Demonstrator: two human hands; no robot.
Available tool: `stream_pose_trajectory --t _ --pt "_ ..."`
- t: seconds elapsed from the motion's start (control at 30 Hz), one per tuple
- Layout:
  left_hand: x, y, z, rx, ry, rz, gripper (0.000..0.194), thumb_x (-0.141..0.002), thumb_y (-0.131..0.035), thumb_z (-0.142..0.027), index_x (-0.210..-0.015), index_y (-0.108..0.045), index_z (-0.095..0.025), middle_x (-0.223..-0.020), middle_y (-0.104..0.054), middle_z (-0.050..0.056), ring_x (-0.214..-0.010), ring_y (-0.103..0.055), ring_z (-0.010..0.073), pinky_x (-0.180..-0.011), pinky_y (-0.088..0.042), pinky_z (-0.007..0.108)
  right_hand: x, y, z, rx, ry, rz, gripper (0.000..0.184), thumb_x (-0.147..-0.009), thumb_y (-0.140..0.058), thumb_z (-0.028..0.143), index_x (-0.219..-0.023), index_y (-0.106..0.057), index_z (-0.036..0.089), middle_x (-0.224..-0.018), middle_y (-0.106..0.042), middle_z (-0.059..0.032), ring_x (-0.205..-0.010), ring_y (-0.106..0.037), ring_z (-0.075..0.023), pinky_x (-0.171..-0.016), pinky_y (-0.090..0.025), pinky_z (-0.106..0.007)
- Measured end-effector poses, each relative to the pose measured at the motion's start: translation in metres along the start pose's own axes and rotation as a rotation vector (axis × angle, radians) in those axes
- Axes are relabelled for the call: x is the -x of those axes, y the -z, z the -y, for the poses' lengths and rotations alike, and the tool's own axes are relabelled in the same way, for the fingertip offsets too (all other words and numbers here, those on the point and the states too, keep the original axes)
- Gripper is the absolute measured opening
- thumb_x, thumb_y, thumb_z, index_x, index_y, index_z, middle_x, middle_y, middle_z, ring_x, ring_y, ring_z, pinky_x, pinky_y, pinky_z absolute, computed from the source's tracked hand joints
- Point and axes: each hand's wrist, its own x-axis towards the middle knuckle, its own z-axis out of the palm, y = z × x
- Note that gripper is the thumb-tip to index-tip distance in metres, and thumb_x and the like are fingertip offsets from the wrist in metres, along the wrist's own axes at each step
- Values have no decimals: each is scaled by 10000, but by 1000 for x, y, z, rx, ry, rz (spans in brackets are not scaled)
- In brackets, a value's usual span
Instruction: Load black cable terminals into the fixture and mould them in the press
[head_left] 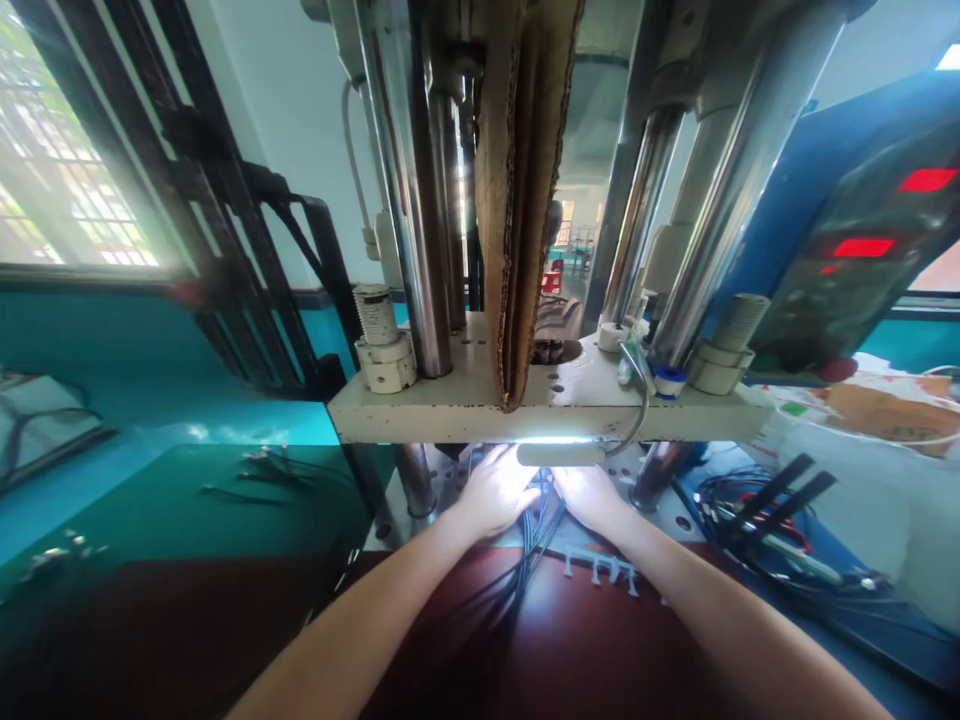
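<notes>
Both my hands reach under the cream upper plate (450, 405) of a vertical press. My left hand (491, 495) and my right hand (592, 495) lie side by side on a bundle of black cables (529, 545) that runs from the press bed toward me over a dark red surface. A bright work lamp (559, 453) under the plate glares on the hands; the fingertips are hidden beneath the plate, so I cannot tell what they grip. A strip of small pale moulded parts (600, 572) lies beside my right wrist.
Steel columns (409, 200) and a hanging cardboard sheet (525, 180) rise above the plate. More black and red cables (757, 520) lie on the right. A blue control box with red readouts (862, 245) stands at far right. Loose wire pieces (270, 470) rest on the green bench at left.
</notes>
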Motion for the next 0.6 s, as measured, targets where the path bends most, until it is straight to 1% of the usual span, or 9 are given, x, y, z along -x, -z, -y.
stream_pose_trajectory --t 0.07,0.17,0.23,0.3,0.4,0.5,0.6 --pt "-6 2 2 -36 -21 49 279 -710 -615 -260 -987 -628 -226 -1171 -558 102 -1198 -377 313 -1064 -144 423 -2 2 -1 -7 6 8 247 -856 -416 114 -956 -641 90 -918 -669 -130 -841 -608 -217 -773 -444 -321" --pt "-12 3 10 -79 -6 63 295 -716 -619 -278 -1004 -627 -212 -1150 -562 116 -1170 -407 315 -1036 -199 426 -4 7 -1 -19 20 12 243 -850 -430 123 -971 -639 95 -964 -660 -132 -877 -595 -220 -787 -442 -331" --pt "-14 3 14 -42 28 66 284 -712 -624 -287 -985 -633 -208 -1133 -567 114 -1174 -402 313 -1024 -230 419 -6 11 -1 -29 30 13 247 -849 -439 139 -999 -633 110 -1007 -648 -128 -894 -585 -219 -798 -439 -339" --pt "-16 1 16 20 65 69 283 -687 -649 -293 -959 -641 -215 -1124 -572 104 -1178 -397 310 -1007 -269 403 -7 12 -2 -37 41 23 240 -842 -443 147 -977 -640 118 -980 -653 -123 -860 -587 -216 -789 -441 -343" --pt "-22 -5 20 55 85 80 280 -672 -667 -294 -944 -652 -227 -1089 -593 90 -1134 -439 300 -975 -317 377 -9 12 -5 -43 57 47 224 -818 -449 134 -901 -656 114 -893 -661 -123 -805 -588 -218 -783 -439 -354" --pt "-27 -12 28 -15 92 52 250 -728 -618 -332 -948 -661 -223 -1023 -623 92 -1057 -501 286 -954 -337 369 -12 11 -8 -47 68 73 213 -804 -454 130 -844 -663 123 -885 -657 -126 -830 -584 -226 -801 -431 -356" --pt "-29 -16 34 -125 90 26 295 -767 -565 -392 -984 -659 -216 -985 -642 97 -1003 -538 273 -935 -356 363 -15 12 -10 -51 73 99 188 -748 -487 98 -811 -661 131 -890 -655 -119 -874 -577 -235 -823 -422 -351"
